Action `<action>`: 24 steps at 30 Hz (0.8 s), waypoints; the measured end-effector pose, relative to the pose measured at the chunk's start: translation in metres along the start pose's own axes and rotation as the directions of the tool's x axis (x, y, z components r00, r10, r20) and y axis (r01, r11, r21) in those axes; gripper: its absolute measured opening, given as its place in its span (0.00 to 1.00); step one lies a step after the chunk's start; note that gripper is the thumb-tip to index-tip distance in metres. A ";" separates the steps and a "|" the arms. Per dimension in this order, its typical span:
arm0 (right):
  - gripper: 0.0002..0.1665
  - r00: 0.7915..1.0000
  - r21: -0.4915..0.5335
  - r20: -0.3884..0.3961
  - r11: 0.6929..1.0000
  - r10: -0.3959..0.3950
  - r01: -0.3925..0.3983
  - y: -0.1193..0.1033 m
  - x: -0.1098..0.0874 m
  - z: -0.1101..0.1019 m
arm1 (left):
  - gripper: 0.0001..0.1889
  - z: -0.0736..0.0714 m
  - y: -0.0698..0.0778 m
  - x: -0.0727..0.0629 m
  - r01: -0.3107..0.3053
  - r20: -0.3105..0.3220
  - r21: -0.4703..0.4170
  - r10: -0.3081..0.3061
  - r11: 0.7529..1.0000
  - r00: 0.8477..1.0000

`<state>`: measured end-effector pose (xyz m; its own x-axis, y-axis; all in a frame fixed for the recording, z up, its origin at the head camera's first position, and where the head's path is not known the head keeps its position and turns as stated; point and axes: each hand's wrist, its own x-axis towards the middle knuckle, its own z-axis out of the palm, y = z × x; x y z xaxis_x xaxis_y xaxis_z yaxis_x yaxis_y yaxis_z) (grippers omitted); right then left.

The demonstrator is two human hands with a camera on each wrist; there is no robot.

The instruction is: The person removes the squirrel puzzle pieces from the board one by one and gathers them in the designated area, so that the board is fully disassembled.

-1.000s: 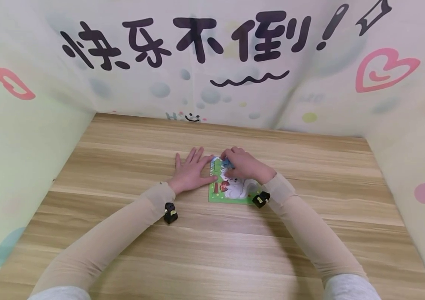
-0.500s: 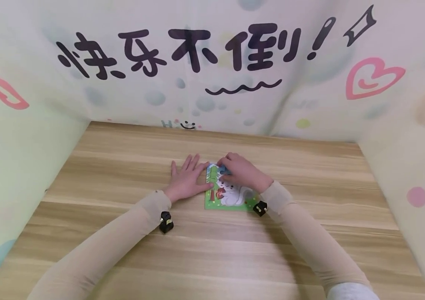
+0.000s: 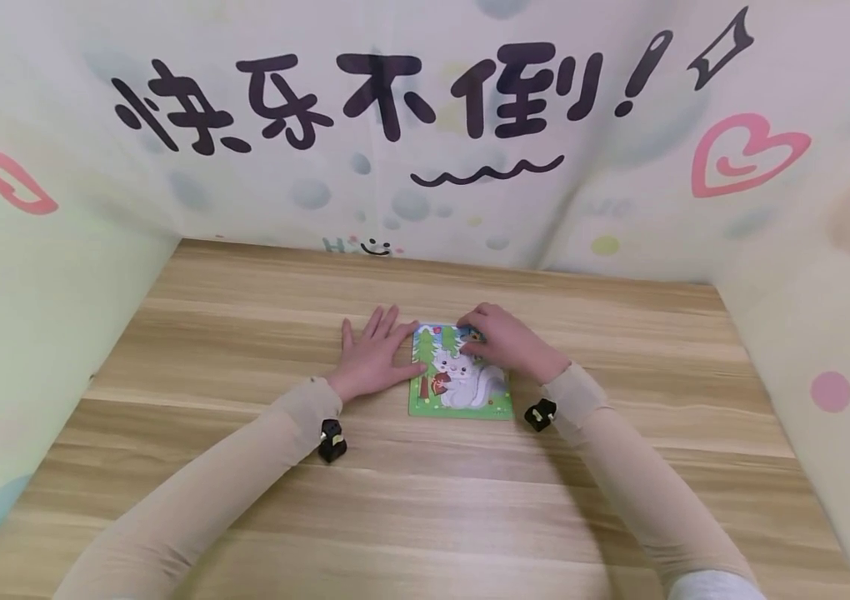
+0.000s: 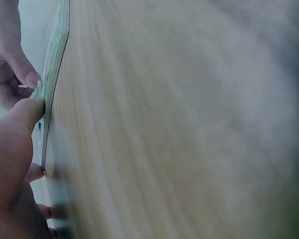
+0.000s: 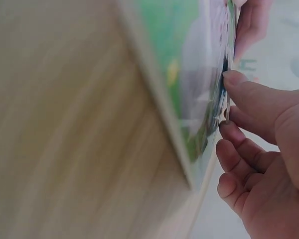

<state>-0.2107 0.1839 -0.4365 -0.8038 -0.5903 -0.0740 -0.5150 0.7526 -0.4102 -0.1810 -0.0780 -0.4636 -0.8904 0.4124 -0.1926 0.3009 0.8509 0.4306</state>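
Note:
A small jigsaw puzzle (image 3: 462, 392), showing a white squirrel and green trees, lies flat on the table. My left hand (image 3: 368, 364) spreads beside its left side, with index finger and thumb tip resting on the left edge. Over the upper right corner of the puzzle, my right hand (image 3: 512, 343) pinches a thin jigsaw piece (image 5: 228, 102) between thumb and fingers. In the right wrist view that piece shows edge-on, raised along one side. The hand covers most of its picture in the head view.
The wood-grain table (image 3: 410, 500) stretches around the puzzle. A printed cloth (image 3: 275, 196) hangs behind its back edge, with similar cloth at both sides. Each wrist carries a small black camera (image 3: 332, 442).
My right hand has moved right along the puzzle's top, uncovering a green tree and the squirrel's face. My left hand keeps its place at the left edge. The head view has shifted slightly.

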 end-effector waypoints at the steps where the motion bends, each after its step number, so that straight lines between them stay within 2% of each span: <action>1: 0.27 1.000 0.005 -0.008 1.000 -0.004 0.004 0.003 -0.003 -0.001 | 0.44 0.000 -0.001 0.000 0.002 0.001 0.000 -0.002 1.000 1.000; 6: 0.27 0.999 0.060 -0.042 0.998 0.016 -0.014 0.019 -0.017 -0.009 | 0.44 0.000 -0.001 0.001 0.006 0.002 -0.009 -0.006 1.000 1.000; 13: 0.27 0.989 0.114 -0.050 0.985 0.137 -0.131 0.044 -0.038 -0.016 | 0.44 0.004 -0.004 0.004 0.005 -0.011 -0.019 -0.005 1.000 1.000; 24: 0.24 0.984 0.122 -0.090 0.982 0.155 -0.144 0.080 -0.069 -0.021 | 0.44 -0.004 0.002 -0.002 -0.003 0.008 -0.017 0.003 1.000 1.000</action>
<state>-0.2028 0.2907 -0.4453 -0.8973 -0.4381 -0.0550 -0.3539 0.7882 -0.5035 -0.1797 -0.0783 -0.4585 -0.8867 0.4177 -0.1980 0.2980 0.8440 0.4460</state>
